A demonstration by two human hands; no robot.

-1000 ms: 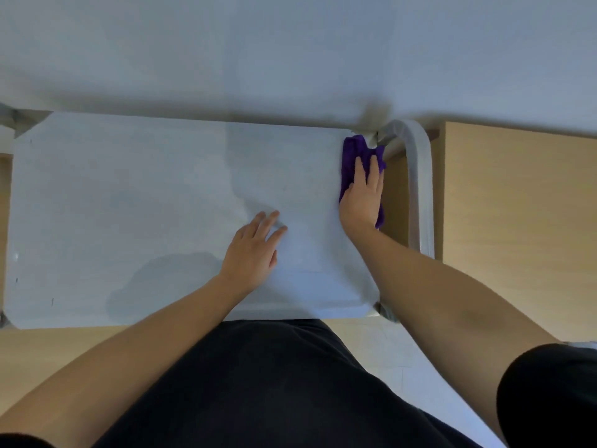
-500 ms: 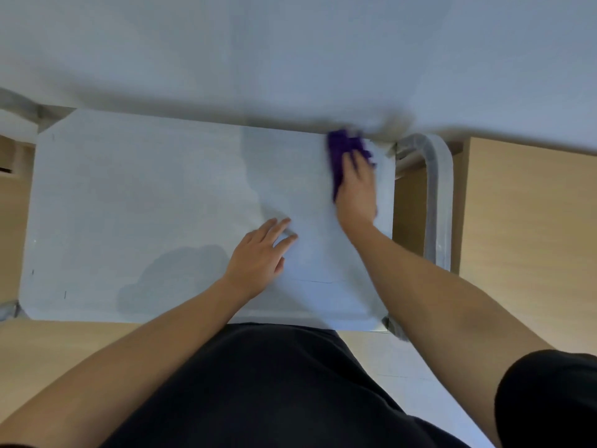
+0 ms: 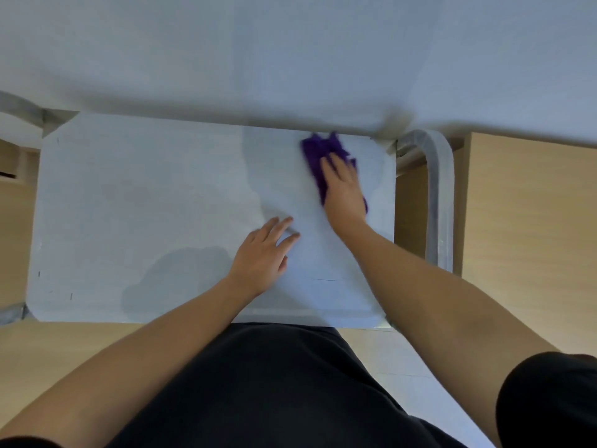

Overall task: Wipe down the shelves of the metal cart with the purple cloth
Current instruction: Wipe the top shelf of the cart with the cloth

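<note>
Wiping stage, top shelf (image 3: 145,205) of cart. Purple cloth (image 3: 318,156) near shelf's far right corner, pressed flat under right hand (image 3: 344,189). Left hand (image 3: 263,253) empty, fingers spread, bracing mid-shelf. Next move likely: sweep cloth leftward over unwiped surface.

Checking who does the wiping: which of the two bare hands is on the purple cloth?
The right hand, pressing the purple cloth near the shelf's far right corner; the left hand rests flat, empty.

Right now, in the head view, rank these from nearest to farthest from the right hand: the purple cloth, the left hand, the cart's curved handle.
1. purple cloth, under the right hand.
2. left hand, lower left, flat on the shelf.
3. curved handle, off the shelf's right edge.
</note>
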